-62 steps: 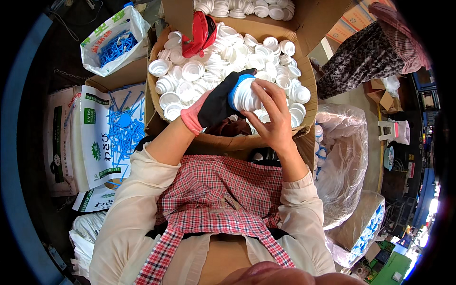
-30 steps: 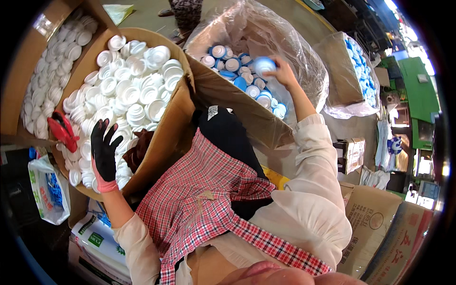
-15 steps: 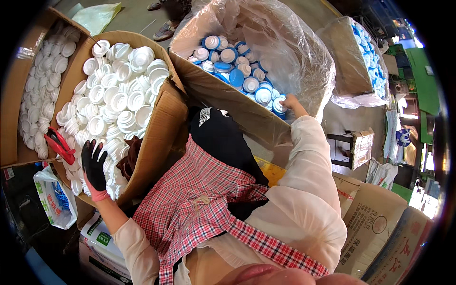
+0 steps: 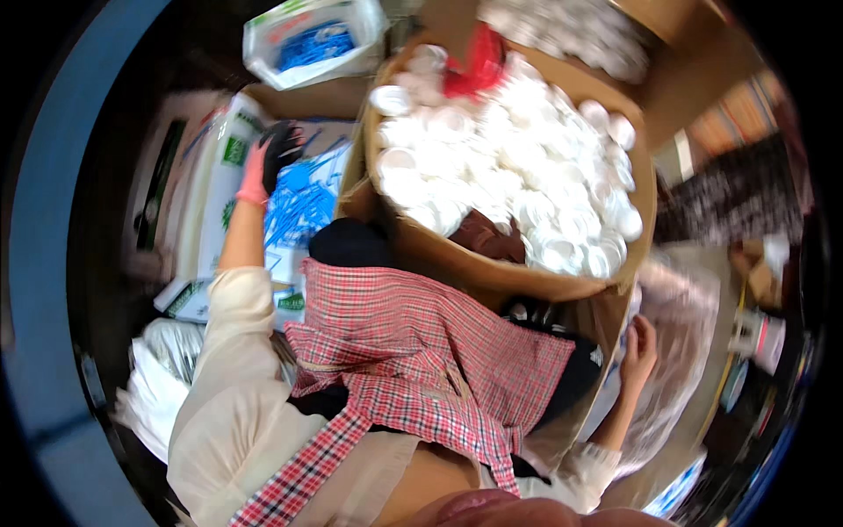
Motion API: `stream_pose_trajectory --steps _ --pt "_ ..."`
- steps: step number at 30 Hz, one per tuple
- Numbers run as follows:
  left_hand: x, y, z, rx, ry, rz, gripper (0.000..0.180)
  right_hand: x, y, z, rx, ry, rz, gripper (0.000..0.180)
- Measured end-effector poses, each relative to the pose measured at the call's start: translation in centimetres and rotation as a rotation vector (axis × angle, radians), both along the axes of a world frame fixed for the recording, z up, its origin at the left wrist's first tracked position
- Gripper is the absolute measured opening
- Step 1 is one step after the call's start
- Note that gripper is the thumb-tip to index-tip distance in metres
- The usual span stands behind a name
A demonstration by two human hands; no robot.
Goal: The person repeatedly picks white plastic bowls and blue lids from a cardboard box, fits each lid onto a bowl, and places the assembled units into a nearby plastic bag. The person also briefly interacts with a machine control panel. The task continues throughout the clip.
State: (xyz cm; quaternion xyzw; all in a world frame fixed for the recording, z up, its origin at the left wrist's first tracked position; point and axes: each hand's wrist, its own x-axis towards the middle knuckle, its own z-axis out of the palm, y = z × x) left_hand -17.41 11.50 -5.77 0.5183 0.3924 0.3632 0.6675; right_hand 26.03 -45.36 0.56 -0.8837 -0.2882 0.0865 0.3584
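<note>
My left hand (image 4: 277, 160), in a black and pink glove, is over an open box of thin blue plastic strips (image 4: 303, 198) at the left. Its fingers are blurred, and whether they hold any strip cannot be made out. My right hand (image 4: 640, 349) is bare and hangs beside the edge of a carton lined with clear plastic (image 4: 680, 351). Its fingers are loosely bent, with nothing visible in them. Between my hands, farther off, a large carton (image 4: 518, 272) is heaped with white plastic caps (image 4: 518, 167). Dark brown cloth (image 4: 487, 237) lies on its near side.
A red object (image 4: 479, 61), smeared by motion, lies on the caps' far side. Behind, a white bag (image 4: 263, 53) holds more blue strips. Another carton of white pieces (image 4: 571, 35) stands at the back. White plastic bags (image 4: 162, 378) are at my left side.
The view has swung left. My left hand has gone from the white caps to the blue strips. My right hand has come away from the blue-and-white lids in the plastic-lined carton.
</note>
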Motion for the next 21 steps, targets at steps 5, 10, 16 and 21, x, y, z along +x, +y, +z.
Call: stream_pose_trajectory --steps 5,10,16,21 --pt "-6.0 3.9 -11.1 -0.175 0.186 0.156 0.032 -9.2 15.7 3.0 -0.070 0.008 0.532 0.029" --pt "-5.5 6.2 -24.8 0.205 1.019 0.021 0.043 -13.3 23.2 -3.8 0.027 0.184 0.450 0.028" --pt "-3.0 9.4 -27.3 0.118 1.504 -0.171 0.086 -15.9 24.9 -5.8 -0.023 -0.073 0.326 0.019" --pt "-4.5 11.6 -32.0 0.250 1.593 -0.258 0.086 -16.4 25.9 -6.1 -0.085 -0.109 0.313 0.013"
